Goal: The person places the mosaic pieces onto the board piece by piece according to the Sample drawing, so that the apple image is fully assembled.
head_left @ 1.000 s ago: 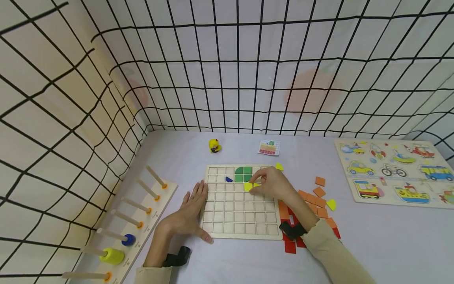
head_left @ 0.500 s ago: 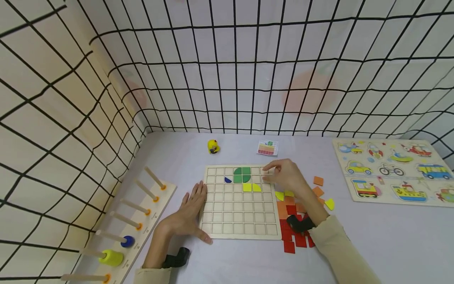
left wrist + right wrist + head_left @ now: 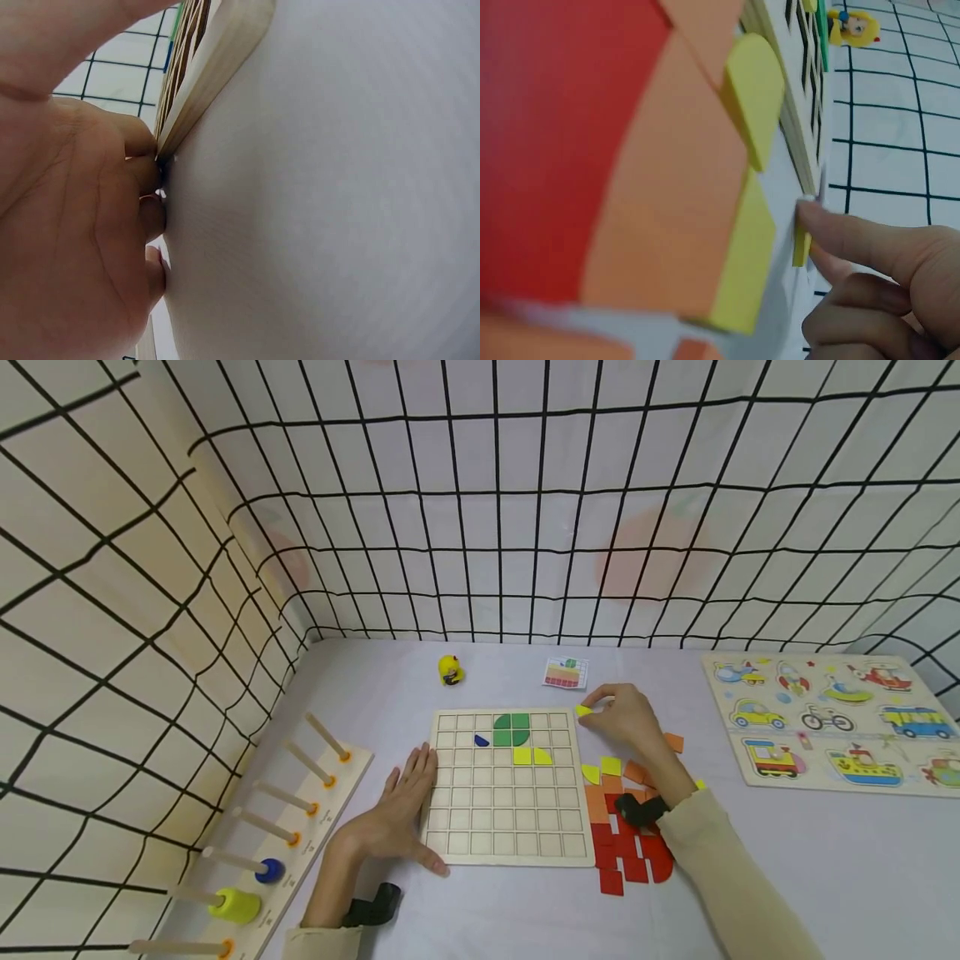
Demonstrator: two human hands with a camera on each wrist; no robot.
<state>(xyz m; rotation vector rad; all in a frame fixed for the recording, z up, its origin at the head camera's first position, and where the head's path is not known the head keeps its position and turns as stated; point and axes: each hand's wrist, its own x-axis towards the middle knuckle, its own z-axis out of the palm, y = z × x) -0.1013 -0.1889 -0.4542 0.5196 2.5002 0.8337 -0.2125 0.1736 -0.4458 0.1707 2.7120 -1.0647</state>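
A pale wooden grid board [image 3: 480, 810] lies before me, with green tiles [image 3: 512, 729], two yellow tiles [image 3: 532, 756] and a small blue piece [image 3: 482, 740] on it. My left hand [image 3: 401, 814] is spread along the board's left edge, its fingers extended; the left wrist view has the fingertips against the board's side [image 3: 214, 75]. Just off the far right corner, my right hand [image 3: 622, 717] pinches a yellow tile [image 3: 583, 711] between thumb and index finger. The same yellow tile [image 3: 801, 244] appears edge-on in the right wrist view.
Red tiles [image 3: 633, 868], orange tiles [image 3: 596, 804] and more yellow tiles [image 3: 611, 766] lie right of the board. A picture card [image 3: 566, 672] and a toy duck [image 3: 451, 670] stand behind it. A peg rack [image 3: 330, 806] is at left, a vehicle puzzle [image 3: 817, 752] at right.
My right hand has let go of a yellow tile on the board, moved right past the edge and taken hold of another yellow tile by the corner. The left hand stays put.
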